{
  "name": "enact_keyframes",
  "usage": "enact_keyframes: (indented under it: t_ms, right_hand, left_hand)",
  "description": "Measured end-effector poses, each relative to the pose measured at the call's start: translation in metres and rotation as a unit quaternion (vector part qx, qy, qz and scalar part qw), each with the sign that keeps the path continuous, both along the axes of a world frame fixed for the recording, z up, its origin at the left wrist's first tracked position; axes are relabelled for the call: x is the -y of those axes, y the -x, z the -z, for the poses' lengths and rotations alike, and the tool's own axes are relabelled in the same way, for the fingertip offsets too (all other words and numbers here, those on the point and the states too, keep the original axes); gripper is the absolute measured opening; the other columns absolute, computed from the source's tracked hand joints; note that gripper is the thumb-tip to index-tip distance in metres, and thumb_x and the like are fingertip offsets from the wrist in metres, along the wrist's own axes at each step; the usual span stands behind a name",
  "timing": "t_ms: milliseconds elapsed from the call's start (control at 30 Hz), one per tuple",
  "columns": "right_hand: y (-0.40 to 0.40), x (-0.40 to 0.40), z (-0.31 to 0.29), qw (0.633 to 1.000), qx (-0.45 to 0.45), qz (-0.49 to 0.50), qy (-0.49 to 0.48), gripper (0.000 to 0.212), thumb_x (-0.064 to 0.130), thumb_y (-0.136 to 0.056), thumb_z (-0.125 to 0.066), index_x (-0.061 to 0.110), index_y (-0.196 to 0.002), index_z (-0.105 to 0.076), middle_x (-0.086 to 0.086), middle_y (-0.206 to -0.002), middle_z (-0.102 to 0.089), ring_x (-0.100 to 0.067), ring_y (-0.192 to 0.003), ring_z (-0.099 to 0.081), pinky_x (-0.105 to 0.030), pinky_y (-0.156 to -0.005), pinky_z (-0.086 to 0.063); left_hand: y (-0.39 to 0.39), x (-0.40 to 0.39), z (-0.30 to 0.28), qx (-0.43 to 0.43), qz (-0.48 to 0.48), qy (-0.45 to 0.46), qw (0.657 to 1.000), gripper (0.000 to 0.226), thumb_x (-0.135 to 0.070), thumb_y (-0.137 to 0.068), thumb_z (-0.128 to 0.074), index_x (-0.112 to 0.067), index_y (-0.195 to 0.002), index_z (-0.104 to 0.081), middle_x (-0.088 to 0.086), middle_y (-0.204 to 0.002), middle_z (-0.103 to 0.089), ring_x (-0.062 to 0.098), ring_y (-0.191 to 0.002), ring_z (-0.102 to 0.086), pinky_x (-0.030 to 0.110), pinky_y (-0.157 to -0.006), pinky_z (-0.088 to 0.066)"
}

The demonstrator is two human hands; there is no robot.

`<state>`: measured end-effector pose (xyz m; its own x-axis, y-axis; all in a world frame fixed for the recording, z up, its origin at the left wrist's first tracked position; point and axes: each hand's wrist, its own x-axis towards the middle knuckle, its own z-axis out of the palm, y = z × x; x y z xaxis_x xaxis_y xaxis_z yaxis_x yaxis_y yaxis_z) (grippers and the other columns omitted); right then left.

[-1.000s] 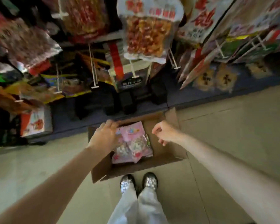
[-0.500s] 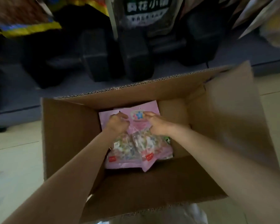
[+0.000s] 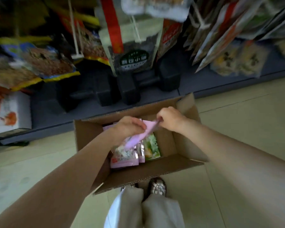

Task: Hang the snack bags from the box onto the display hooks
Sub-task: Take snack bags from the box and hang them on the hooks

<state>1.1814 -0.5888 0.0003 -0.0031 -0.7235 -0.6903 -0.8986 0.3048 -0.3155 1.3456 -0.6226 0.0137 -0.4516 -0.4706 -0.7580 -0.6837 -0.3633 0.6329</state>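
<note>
Both hands lifting one pink bag above the box

The left hand (image 3: pixel 128 129) curls around the pink snack bag (image 3: pixel 138 137); the right hand (image 3: pixel 169 119) pinches its top corner, over the cardboard box (image 3: pixel 179 163) holding more bags (image 3: pixel 127 155). Half a second ago both hands were pressed low inside the box; now they are raised near its rim.

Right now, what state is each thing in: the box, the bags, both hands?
Cardboard box: open, flaps up, on the floor.
Pink snack bag: lifted above the box, held by both hands.
Left hand: grips the pink bag.
Right hand: pinches its top edge.
Bags in box: lying flat.
Green bag: in the box, right side.
</note>
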Motion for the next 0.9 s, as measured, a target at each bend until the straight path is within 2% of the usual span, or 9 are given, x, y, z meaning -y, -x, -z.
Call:
enact_keyframes:
  t_ms: [67, 167, 300, 400, 467, 533, 600, 733, 900]
  right_hand:
    - [0.004, 0.011, -0.08, 0.999, -0.028, -0.031, 0.001, 0.019, 0.014, -0.089, -0.053, 0.007, -0.091, -0.07, -0.017, -0.101, -0.063, -0.033, -0.101, -0.058, -0.031, -0.075, -0.047]
    - [0.005, 0.031, -0.219, 0.995, -0.049, -0.084, 0.0, 0.035, 0.008, -0.085, -0.057, 0.012, -0.052, -0.042, -0.007, -0.057, -0.042, -0.03, -0.063, -0.046, -0.027, -0.046, -0.029]
    - [0.021, 0.068, -0.401, 0.994, -0.045, -0.088, -0.048, 0.034, 0.011, -0.081, -0.07, 0.011, -0.056, -0.046, 0.003, -0.034, -0.046, -0.013, -0.039, -0.047, -0.024, -0.045, -0.039]
    - [0.04, 0.078, -0.54, 0.993, -0.072, -0.086, -0.023, 0.022, 0.012, -0.081, -0.071, 0.006, -0.065, -0.056, 0.008, -0.031, -0.051, -0.012, -0.045, -0.057, -0.025, -0.049, -0.047]
    - [0.054, 0.07, -0.625, 0.999, -0.035, -0.018, -0.002, 0.016, 0.005, -0.083, -0.067, 0.002, -0.071, -0.057, 0.0, -0.04, -0.059, -0.011, -0.049, -0.066, -0.024, -0.051, -0.054]
    - [0.07, 0.055, -0.692, 0.998, 0.0, 0.034, 0.047, 0.012, 0.001, -0.083, -0.067, 0.0, -0.074, -0.058, -0.005, -0.046, -0.063, -0.014, -0.048, -0.067, -0.024, -0.052, -0.056]
    - [0.089, 0.042, -0.738, 0.994, 0.001, 0.048, 0.096, 0.008, 0.001, -0.082, -0.068, 0.0, -0.08, -0.06, -0.004, -0.05, -0.066, -0.014, -0.049, -0.068, -0.024, -0.053, -0.057]
    - [0.134, 0.018, -0.786, 0.988, -0.001, 0.075, 0.138, 0.007, 0.0, -0.08, -0.07, 0.002, -0.076, -0.064, -0.009, -0.06, -0.067, -0.013, -0.05, -0.067, -0.023, -0.054, -0.057]
    - [0.211, 0.002, -0.812, 0.97, 0.008, 0.084, 0.228, 0.023, -0.001, -0.085, -0.061, 0.012, -0.067, -0.063, 0.005, -0.053, -0.066, -0.004, -0.05, -0.065, -0.014, -0.047, -0.048]
  left_hand:
    - [0.002, 0.023, -0.073, 0.002, 0.055, 0.028, 0.998, 0.013, 0.006, -0.084, -0.059, -0.003, -0.087, -0.068, -0.004, -0.065, -0.059, 0.004, -0.061, -0.052, 0.015, -0.06, -0.045]
    - [0.015, 0.058, -0.199, 0.049, 0.158, 0.103, 0.981, 0.026, -0.008, -0.08, -0.07, -0.021, -0.069, -0.05, -0.006, -0.065, -0.05, 0.011, -0.064, -0.049, 0.023, -0.062, -0.041]
    - [0.04, 0.092, -0.386, 0.098, 0.294, 0.273, 0.911, 0.034, -0.032, -0.079, -0.07, -0.034, -0.069, -0.038, -0.017, -0.074, -0.043, 0.012, -0.089, -0.049, 0.019, -0.068, -0.04]
    - [0.067, 0.091, -0.52, 0.086, 0.397, 0.402, 0.821, 0.006, -0.031, -0.086, -0.061, -0.027, -0.083, -0.058, -0.002, -0.092, -0.062, 0.021, -0.102, -0.057, 0.025, -0.074, -0.041]
    - [0.086, 0.085, -0.6, 0.07, 0.413, 0.483, 0.769, 0.022, -0.028, -0.09, -0.056, -0.012, -0.1, -0.066, 0.009, -0.103, -0.066, 0.025, -0.1, -0.059, 0.025, -0.072, -0.038]
    - [0.102, 0.078, -0.663, 0.048, 0.411, 0.528, 0.742, 0.025, -0.026, -0.094, -0.051, -0.005, -0.089, -0.063, 0.01, -0.082, -0.062, 0.027, -0.083, -0.054, 0.028, -0.063, -0.033]
    - [0.119, 0.07, -0.707, 0.019, 0.399, 0.55, 0.734, 0.026, -0.025, -0.094, -0.05, -0.003, -0.081, -0.058, 0.004, -0.066, -0.051, 0.02, -0.072, -0.045, 0.028, -0.057, -0.03]
    - [0.16, 0.05, -0.75, -0.021, 0.374, 0.574, 0.728, 0.025, -0.021, -0.094, -0.05, -0.001, -0.095, -0.065, 0.02, -0.082, -0.058, 0.016, -0.071, -0.046, 0.02, -0.05, -0.031]
    - [0.229, 0.037, -0.782, -0.02, 0.361, 0.63, 0.687, 0.029, -0.022, -0.093, -0.049, 0.002, -0.093, -0.065, 0.022, -0.092, -0.063, 0.03, -0.084, -0.057, 0.03, -0.07, -0.039]
